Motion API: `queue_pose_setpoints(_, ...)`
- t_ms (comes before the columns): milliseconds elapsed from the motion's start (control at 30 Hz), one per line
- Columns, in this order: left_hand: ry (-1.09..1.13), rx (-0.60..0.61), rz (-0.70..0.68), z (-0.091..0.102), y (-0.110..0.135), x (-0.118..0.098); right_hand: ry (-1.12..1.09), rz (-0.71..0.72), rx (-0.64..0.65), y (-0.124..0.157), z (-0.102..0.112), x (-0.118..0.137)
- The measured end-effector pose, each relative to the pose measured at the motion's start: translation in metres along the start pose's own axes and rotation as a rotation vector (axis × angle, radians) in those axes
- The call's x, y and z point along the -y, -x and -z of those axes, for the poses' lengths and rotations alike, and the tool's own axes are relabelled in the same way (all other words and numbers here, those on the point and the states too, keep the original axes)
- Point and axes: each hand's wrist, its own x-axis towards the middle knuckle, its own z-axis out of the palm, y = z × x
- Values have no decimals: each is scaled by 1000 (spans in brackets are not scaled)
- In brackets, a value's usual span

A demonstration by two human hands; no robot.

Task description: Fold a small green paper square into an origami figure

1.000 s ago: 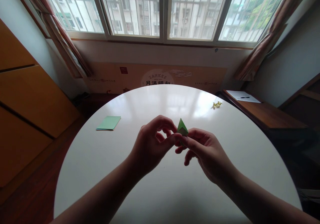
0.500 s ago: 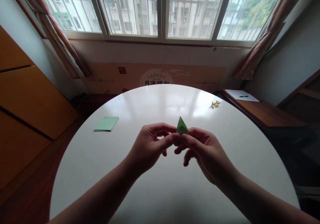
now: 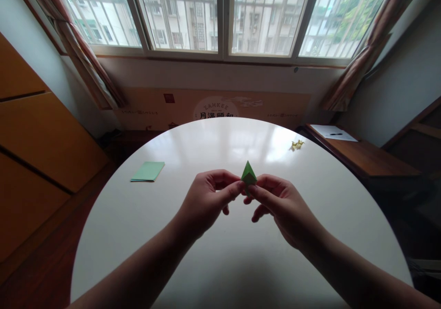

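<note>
A small piece of folded green paper is held up above the white table, its pointed tip upward and a smaller triangular flap showing at the front. My left hand pinches its left side between thumb and index finger. On the other side, my right hand grips the lower right edge with thumb and index finger, the other fingers loosely curled beneath. The paper's lowest part is partly covered by my thumbs.
A stack of light green paper squares lies on the round white table at left. Small yellow folded-paper figures stand at the far right. Beyond the table's right edge, a wooden desk holds white paper with a dark pen.
The folded green paper has shifted very slightly left, and the thumbs have drawn a little apart. My right hand's lower fingers have moved slightly upward.
</note>
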Motion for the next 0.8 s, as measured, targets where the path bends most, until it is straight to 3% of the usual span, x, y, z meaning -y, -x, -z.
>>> queue_pose_setpoints(200,39,-13,56,-2,0,-1,11,69,-39,0,1,-2)
queue_pose_setpoints(800,64,-22,63,-3,1,-1,-44,26,-17,3,-6,-1)
